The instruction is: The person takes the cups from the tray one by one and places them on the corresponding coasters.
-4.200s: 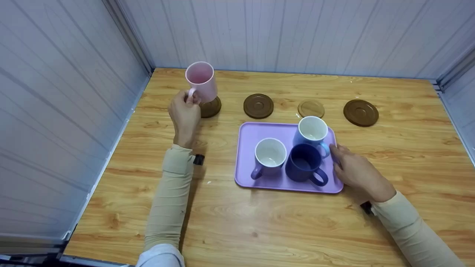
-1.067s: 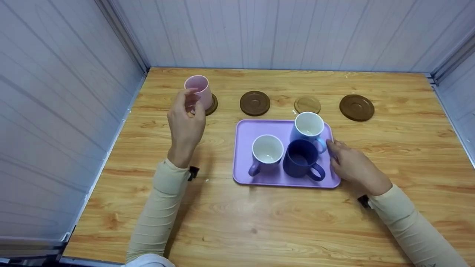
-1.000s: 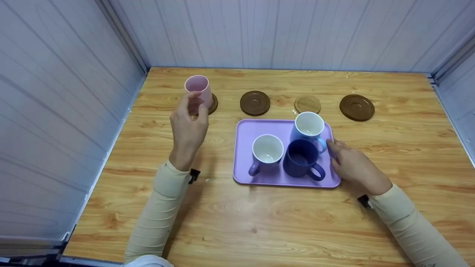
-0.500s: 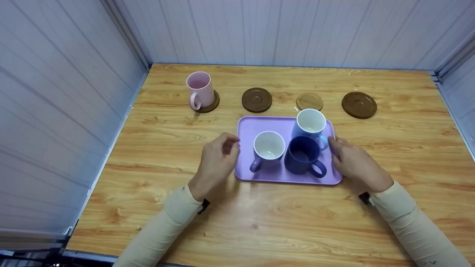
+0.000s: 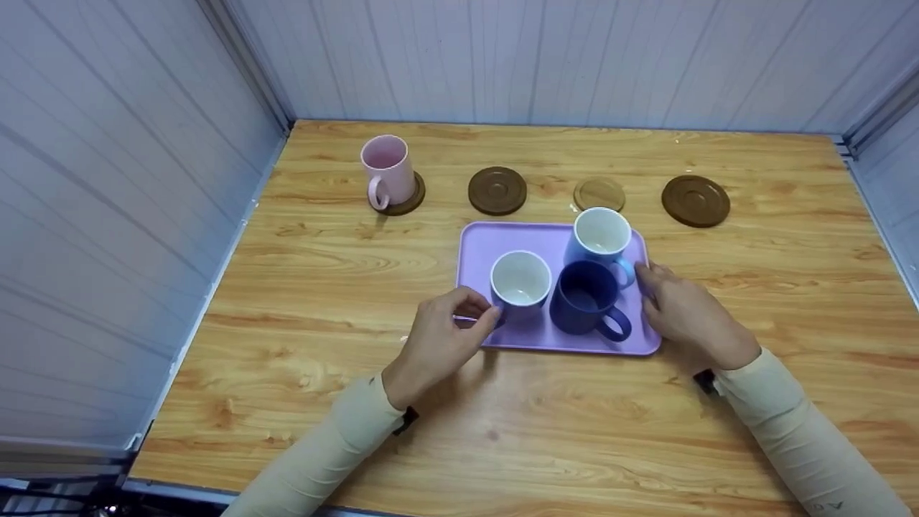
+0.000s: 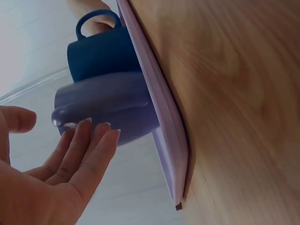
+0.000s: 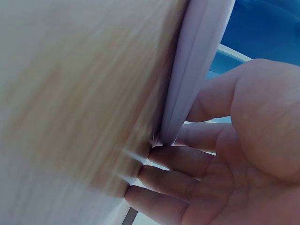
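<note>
Mug (image 5: 521, 281), white inside, stands on the tray (image 5: 481, 244) toward 8 o'clock, the left hand (image 5: 445, 334), thumb and fingers parted, at its handle (image 6: 93, 110). Beside it at 3 o'clock, a navy mug (image 5: 585, 298). The right hand (image 5: 688, 309) pinches the tray's 3 o'clock edge.

Head cam's high on the near side of the tray (image 5: 495, 240), angled forward and down; wrist cams face it from low by its near corners, right one closest. All three catch it.
</note>
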A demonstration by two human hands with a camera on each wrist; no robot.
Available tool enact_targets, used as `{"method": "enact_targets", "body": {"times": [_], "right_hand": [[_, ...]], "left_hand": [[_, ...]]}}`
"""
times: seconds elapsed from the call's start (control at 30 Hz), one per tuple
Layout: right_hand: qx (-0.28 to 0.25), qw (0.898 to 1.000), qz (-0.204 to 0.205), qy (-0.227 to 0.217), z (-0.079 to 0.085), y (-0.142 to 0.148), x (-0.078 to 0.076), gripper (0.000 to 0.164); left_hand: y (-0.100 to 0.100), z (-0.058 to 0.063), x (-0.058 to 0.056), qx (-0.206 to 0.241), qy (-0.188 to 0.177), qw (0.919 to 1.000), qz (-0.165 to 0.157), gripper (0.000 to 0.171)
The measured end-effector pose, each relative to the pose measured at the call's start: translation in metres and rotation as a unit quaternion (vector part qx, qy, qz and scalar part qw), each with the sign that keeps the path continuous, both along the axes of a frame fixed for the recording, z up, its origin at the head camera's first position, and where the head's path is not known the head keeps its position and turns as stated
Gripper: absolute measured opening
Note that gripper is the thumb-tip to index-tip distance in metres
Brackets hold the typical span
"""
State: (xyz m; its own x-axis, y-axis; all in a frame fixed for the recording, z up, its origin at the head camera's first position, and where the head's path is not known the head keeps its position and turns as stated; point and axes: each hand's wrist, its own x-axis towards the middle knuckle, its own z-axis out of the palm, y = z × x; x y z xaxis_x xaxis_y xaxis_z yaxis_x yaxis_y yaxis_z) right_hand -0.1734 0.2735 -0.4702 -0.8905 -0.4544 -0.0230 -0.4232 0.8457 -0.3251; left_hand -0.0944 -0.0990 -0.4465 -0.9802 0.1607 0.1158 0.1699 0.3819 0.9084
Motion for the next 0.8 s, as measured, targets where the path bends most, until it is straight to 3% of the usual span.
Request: {"method": "enact_targets", "body": {"times": [0.43,0.8], "right_hand": [[-0.002,1.0,-0.002,0.003,-0.0005,-0.0001,-0.0005,0.054],[0.003,1.0,-0.005,0.003,-0.0006,0.0004,0.0001,0.055]], "left_hand": [[0.0069,-0.0021,0.0019,0.008,-0.026,0.9995,-0.014,0.009],[0.0093,-0.0049,0.0018,0.009,-0.017,0.9998,-0.011,0.005]]}}
